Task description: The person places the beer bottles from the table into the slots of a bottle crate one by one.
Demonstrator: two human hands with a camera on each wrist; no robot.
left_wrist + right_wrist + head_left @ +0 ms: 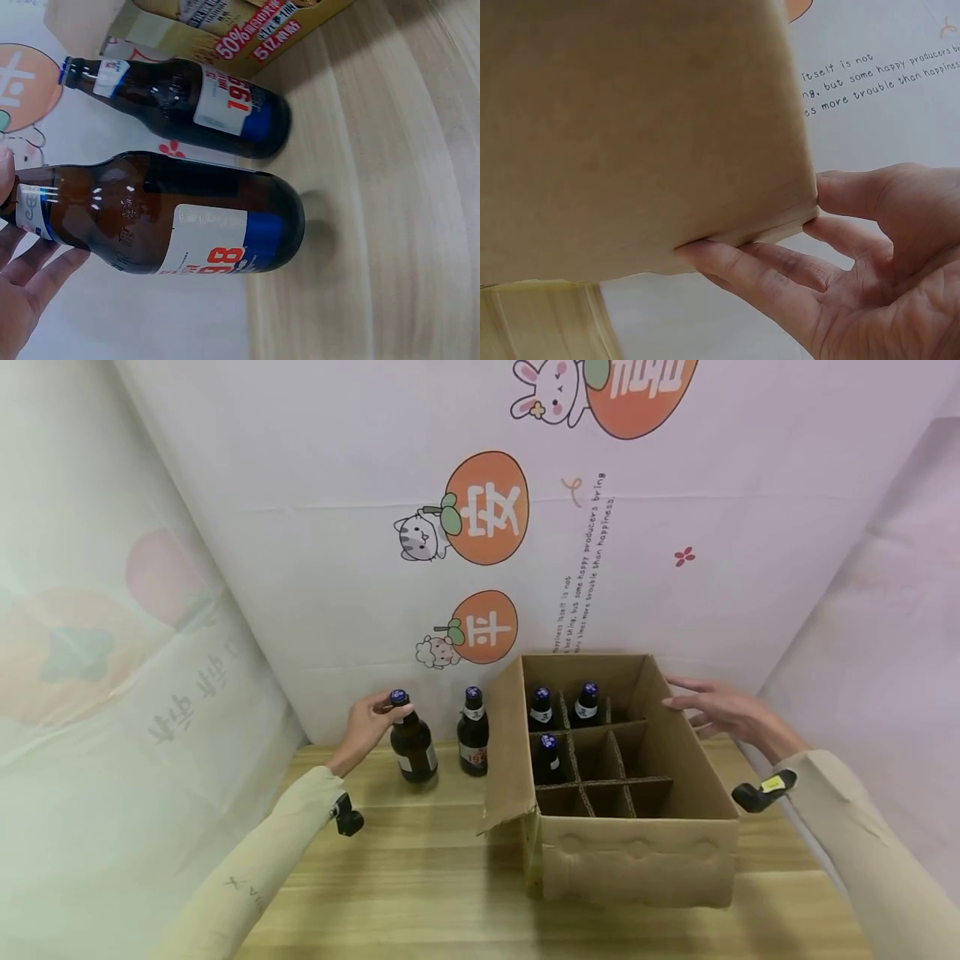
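My left hand grips a brown beer bottle by its neck, just under the blue cap. This bottle, with a white and blue label, is close over the wooden table, left of a second beer bottle standing upright. An open cardboard box with dividers stands to the right, three capped bottles, one a beer bottle, in its far and left compartments. My right hand is at the box's far right side. In the right wrist view its fingers hold the edge of a cardboard flap.
The wooden table meets a printed cloth wall right behind the bottles and box. The box's left flap sticks out beside the second bottle. Its front flap hangs down toward me. Cloth walls also stand left and right.
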